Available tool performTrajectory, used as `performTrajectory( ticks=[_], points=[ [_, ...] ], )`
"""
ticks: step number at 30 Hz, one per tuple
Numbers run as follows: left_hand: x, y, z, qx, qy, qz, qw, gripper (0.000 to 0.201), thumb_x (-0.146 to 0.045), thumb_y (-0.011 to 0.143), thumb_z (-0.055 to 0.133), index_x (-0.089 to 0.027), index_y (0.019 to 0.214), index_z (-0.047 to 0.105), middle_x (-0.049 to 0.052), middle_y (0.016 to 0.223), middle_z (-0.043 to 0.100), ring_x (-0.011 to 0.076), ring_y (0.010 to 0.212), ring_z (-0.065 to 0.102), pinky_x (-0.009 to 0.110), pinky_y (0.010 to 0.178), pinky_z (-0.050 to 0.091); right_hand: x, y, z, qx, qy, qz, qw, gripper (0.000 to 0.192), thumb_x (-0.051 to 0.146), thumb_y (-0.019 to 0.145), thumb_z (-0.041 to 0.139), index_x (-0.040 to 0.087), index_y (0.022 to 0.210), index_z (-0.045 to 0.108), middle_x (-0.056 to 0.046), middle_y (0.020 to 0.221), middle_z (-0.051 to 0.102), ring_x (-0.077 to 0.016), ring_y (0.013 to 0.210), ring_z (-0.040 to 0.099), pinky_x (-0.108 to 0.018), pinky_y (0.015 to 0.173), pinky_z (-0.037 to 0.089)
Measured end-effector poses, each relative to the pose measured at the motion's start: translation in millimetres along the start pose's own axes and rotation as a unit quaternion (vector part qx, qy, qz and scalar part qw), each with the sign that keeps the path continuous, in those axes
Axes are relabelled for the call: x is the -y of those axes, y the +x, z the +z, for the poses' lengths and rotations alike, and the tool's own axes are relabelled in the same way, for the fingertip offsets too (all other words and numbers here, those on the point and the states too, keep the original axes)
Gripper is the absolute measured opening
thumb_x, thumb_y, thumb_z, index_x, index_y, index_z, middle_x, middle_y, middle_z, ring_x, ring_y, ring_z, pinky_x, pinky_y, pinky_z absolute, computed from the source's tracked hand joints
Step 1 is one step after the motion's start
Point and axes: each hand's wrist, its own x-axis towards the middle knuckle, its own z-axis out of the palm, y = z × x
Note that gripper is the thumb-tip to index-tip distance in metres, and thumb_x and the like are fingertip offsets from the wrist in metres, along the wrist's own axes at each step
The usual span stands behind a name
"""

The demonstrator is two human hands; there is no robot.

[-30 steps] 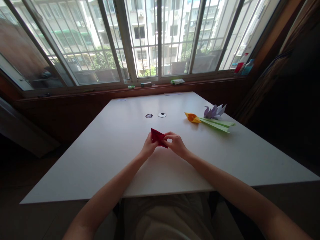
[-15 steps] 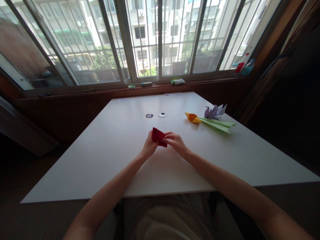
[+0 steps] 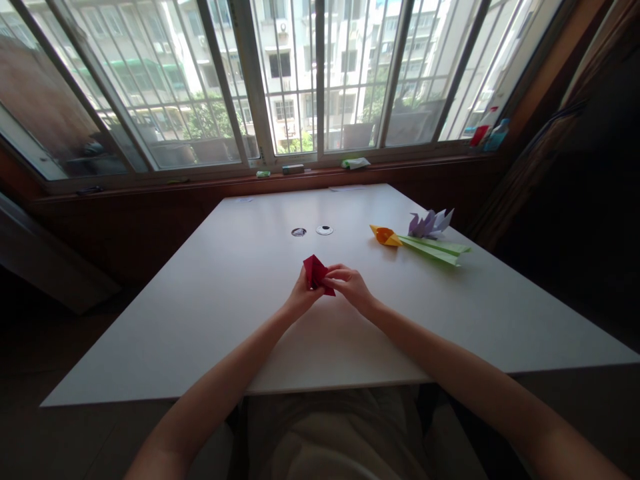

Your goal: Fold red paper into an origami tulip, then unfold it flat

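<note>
A white table (image 3: 175,313) spreads before you. Your left hand (image 3: 301,293) curls around the red paper (image 3: 315,268) from the left; your right hand (image 3: 351,285) pinches its right edge.

The white, flat-topped table (image 3: 200,320) stands before the barred, metal-framed window (image 3: 319,80). Over it, between the person's bare left hand (image 3: 302,295) and bare right hand (image 3: 351,287), I see the folded red paper piece (image 3: 316,269). Behind that, toward the window, lie a dark-patterned round disc (image 3: 299,232) and, just to its right, a white round disc with a black spot (image 3: 324,231). Farther right rests a boat-shaped piece of orange-yellow paper (image 3: 386,236), at the left end of a long, folded strip of pale-green paper (image 3: 435,251); a spiky, folded purple-and-white paper piece (image 3: 429,225) sits just behind the strip.
</note>
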Motion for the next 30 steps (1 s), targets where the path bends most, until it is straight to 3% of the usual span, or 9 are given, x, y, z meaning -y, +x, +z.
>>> performTrajectory(
  ticks=[4,12,19,24,30],
  points=[
    [3,1,-0.7,0.011,-0.017,-0.014,1.000,0.078,-0.008,0.058,0.063,-0.022,0.125,0.026,0.003,0.096,0.054,0.0186,0.091,0.053,0.037,0.076,0.048,1,0,1,-0.002,-0.004,-0.004,1.000,0.015,0.034,0.065,0.065,0.020,0.069,0.068,-0.004,0.083,0.059,-0.0156,0.076,0.056,-0.028,0.071,0.045],
    [-3,1,-3.5,0.015,-0.014,-0.024,0.999,0.074,-0.012,0.060,0.065,-0.021,0.125,0.029,0.004,0.095,0.056,0.0205,0.092,0.054,0.038,0.076,0.048,4,-1,0,0.007,0.007,0.010,1.000,0.020,0.038,0.066,0.063,0.019,0.068,0.068,-0.005,0.086,0.059,-0.0160,0.077,0.056,-0.029,0.071,0.045],
    [-12,1,-1.6,0.035,-0.051,-0.025,0.998,0.045,-0.024,0.063,0.066,-0.016,0.103,0.046,0.006,0.096,0.056,0.0198,0.087,0.056,0.035,0.072,0.050,9,0,0,0.008,0.067,0.044,0.997,0.025,0.041,0.062,0.065,0.017,0.066,0.066,-0.006,0.085,0.060,-0.0167,0.076,0.057,-0.030,0.068,0.046],
    [-16,0,0.0,0.059,-0.066,-0.067,0.994,0.047,-0.029,0.067,0.063,-0.015,0.107,0.042,0.008,0.093,0.057,0.0166,0.073,0.060,0.032,0.064,0.048,11,2,-3,-0.005,0.090,0.055,0.994,0.024,0.039,0.061,0.066,0.016,0.068,0.066,-0.005,0.085,0.060,-0.0164,0.075,0.056,-0.030,0.069,0.045],
    [-22,-1,-0.2,0.018,-0.065,-0.071,0.995,0.042,-0.033,0.075,0.051,-0.018,0.113,0.041,0.009,0.107,0.053,0.0190,0.087,0.056,0.032,0.068,0.048,11,1,-3,0.007,0.080,0.061,0.995,0.022,0.037,0.064,0.064,0.016,0.071,0.066,-0.004,0.080,0.061,-0.0158,0.075,0.055,-0.030,0.072,0.043]
  ],
)
